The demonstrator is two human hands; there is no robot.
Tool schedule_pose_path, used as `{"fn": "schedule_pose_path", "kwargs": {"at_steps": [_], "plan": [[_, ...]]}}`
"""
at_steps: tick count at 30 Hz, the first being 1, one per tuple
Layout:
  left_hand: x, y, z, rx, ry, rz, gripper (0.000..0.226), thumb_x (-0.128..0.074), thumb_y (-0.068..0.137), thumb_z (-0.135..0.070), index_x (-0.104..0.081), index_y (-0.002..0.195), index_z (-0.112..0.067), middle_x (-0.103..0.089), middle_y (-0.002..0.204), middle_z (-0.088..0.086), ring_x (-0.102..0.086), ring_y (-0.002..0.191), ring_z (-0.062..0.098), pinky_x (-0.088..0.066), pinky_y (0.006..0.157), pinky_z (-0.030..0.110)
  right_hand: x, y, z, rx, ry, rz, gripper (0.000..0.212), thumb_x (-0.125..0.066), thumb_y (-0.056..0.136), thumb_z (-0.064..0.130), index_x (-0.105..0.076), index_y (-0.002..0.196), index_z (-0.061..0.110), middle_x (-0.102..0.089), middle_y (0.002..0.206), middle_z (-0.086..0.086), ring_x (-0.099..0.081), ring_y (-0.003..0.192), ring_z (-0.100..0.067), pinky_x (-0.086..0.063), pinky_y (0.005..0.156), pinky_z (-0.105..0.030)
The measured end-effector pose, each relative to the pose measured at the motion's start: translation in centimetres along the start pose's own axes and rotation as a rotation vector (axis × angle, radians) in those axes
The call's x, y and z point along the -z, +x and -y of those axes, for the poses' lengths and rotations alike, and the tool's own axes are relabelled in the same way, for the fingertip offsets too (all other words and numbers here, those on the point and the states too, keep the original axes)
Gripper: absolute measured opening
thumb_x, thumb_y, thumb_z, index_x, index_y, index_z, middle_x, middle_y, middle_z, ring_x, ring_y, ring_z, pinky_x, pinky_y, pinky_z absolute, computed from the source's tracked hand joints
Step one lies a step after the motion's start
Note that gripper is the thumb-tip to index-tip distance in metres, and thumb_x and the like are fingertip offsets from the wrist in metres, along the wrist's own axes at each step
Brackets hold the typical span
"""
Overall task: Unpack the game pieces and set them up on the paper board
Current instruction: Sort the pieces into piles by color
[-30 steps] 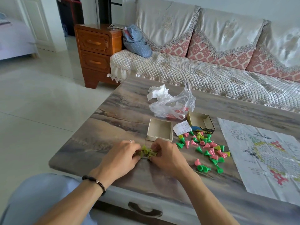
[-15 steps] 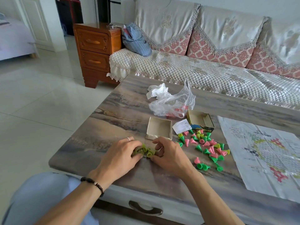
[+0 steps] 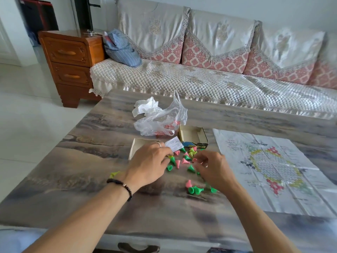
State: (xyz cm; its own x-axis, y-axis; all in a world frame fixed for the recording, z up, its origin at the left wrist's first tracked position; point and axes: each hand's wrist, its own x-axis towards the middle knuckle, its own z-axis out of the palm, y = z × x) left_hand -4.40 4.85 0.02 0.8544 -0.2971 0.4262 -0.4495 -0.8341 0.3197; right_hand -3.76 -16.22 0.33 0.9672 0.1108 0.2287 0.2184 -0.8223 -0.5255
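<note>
Small cone-shaped game pieces (image 3: 184, 159) in pink, green and yellow lie scattered on the table between my hands. My left hand (image 3: 147, 165) reaches into the pile from the left, its fingertips resting on yellow and green pieces. My right hand (image 3: 214, 170) hovers over the right side of the pile, fingers curled, with a pink piece (image 3: 195, 160) pinched at its fingertips. A few yellow pieces (image 3: 114, 174) lie apart beside my left wrist. Three green ones (image 3: 196, 190) and a pink one sit nearer me. The paper board (image 3: 300, 198) lies unfolded on the right.
An open box tray (image 3: 136, 143) lies partly under my left hand; the box sleeve (image 3: 191, 136) and a paper slip (image 3: 174, 144) sit behind the pile. Further back lie a plastic bag (image 3: 160, 121) and a crumpled tissue (image 3: 145, 106). Beyond the table (image 3: 82, 161) are a sofa (image 3: 200, 84) and a wooden cabinet (image 3: 69, 57).
Both hands left the small yellow heap at the table's front left and moved right and forward into the scattered pile. The camera view shifted right with them.
</note>
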Motion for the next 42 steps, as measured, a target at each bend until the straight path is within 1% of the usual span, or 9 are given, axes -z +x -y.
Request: {"fn": "schedule_pose_path", "kwargs": {"at_steps": [5,11,15,18,25,29,34,39,42], "plan": [[-2.5,4.0,-0.3,-0.041,0.074,0.148,0.036,-0.056,0.087,-0.006,-0.068,0.114,-0.026,-0.067,0.11,-0.002,-0.059,0.102,0.018,-0.041,0.09,0.031,1.0,3.1,-2.9,-0.006,-0.1,0.035,0.027,-0.062,0.079,0.004,-0.073,0.102,0.014,-0.072,0.091,-0.001,-0.064,0.083,-0.014,-0.05,0.073,-0.024],[-4.7,5.1,0.4,-0.022,0.202,0.296,0.036,-0.055,0.087,-0.005,-0.066,0.116,-0.025,-0.061,0.116,-0.004,-0.054,0.111,0.016,-0.037,0.095,0.035,-0.4,6.9,-3.3,0.102,-0.193,0.168,0.036,-0.056,0.082,0.008,-0.067,0.113,0.021,-0.068,0.109,-0.003,-0.063,0.094,-0.02,-0.054,0.083,-0.036],[-5.4,5.6,0.9,0.014,0.158,0.288,0.031,-0.058,0.083,0.002,-0.071,0.103,-0.017,-0.064,0.108,0.004,-0.059,0.102,0.024,-0.048,0.086,0.037,-0.9,8.4,-3.3,0.12,-0.261,0.285,0.041,-0.055,0.082,0.007,-0.065,0.118,0.023,-0.067,0.111,-0.001,-0.061,0.092,-0.016,-0.051,0.077,-0.028],[-5.3,6.0,1.4,0.028,0.093,0.251,0.024,-0.061,0.082,0.002,-0.074,0.095,-0.015,-0.065,0.1,0.005,-0.061,0.095,0.025,-0.051,0.079,0.037,-1.1,8.9,-3.5,0.124,-0.286,0.335,0.04,-0.061,0.08,0.008,-0.067,0.117,0.025,-0.067,0.108,0.001,-0.061,0.091,-0.017,-0.052,0.078,-0.029],[-5.1,8.3,-2.0,0.031,-0.15,0.163,0.016,-0.065,0.086,-0.008,-0.075,0.097,-0.015,-0.072,0.101,0.001,-0.064,0.095,0.017,-0.048,0.091,0.031,-0.4,8.5,-4.8,0.104,-0.239,0.274,0.03,-0.064,0.075,0.01,-0.068,0.102,0.021,-0.069,0.09,0.0,-0.063,0.087,-0.023,-0.052,0.074,-0.032],[-6.6,9.4,-3.4,0.024,-0.06,0.261,0.018,-0.064,0.082,-0.003,-0.073,0.088,-0.018,-0.072,0.089,0.004,-0.065,0.087,0.021,-0.046,0.07,0.027,0.2,8.0,-5.5,0.112,-0.222,0.258,0.023,-0.065,0.073,0.008,-0.068,0.094,0.016,-0.066,0.085,-0.001,-0.061,0.083,-0.023,-0.049,0.069,-0.029],[-7.0,10.1,-3.8,-0.006,0.022,0.348,0.02,-0.06,0.078,0.003,-0.066,0.079,-0.015,-0.069,0.085,0.007,-0.063,0.084,0.025,-0.052,0.073,0.04,0.4,7.8,-6.2,0.105,-0.172,0.232,0.012,-0.065,0.073,0.009,-0.066,0.084,0.015,-0.068,0.084,-0.003,-0.06,0.081,-0.023,-0.051,0.069,-0.032],[-6.7,10.4,-4.1,-0.013,0.019,0.364,0.026,-0.056,0.075,0.009,-0.061,0.074,-0.017,-0.067,0.085,0.01,-0.061,0.082,0.026,-0.051,0.071,0.037,0.7,7.6,-6.5,0.059,-0.102,0.185,0.011,-0.064,0.069,0.004,-0.069,0.073,0.013,-0.067,0.071,0.002,-0.064,0.07,-0.015,-0.053,0.062,-0.029],[-6.9,10.2,-3.8,-0.002,-0.002,0.341,0.029,-0.059,0.076,0.007,-0.061,0.069,-0.02,-0.069,0.083,0.006,-0.064,0.081,0.024,-0.051,0.068,0.033,0.8,7.4,-6.6,0.043,-0.093,0.192,0.01,-0.066,0.072,0.005,-0.072,0.074,0.012,-0.066,0.07,0.005,-0.062,0.067,-0.01,-0.049,0.057,-0.018]]}}
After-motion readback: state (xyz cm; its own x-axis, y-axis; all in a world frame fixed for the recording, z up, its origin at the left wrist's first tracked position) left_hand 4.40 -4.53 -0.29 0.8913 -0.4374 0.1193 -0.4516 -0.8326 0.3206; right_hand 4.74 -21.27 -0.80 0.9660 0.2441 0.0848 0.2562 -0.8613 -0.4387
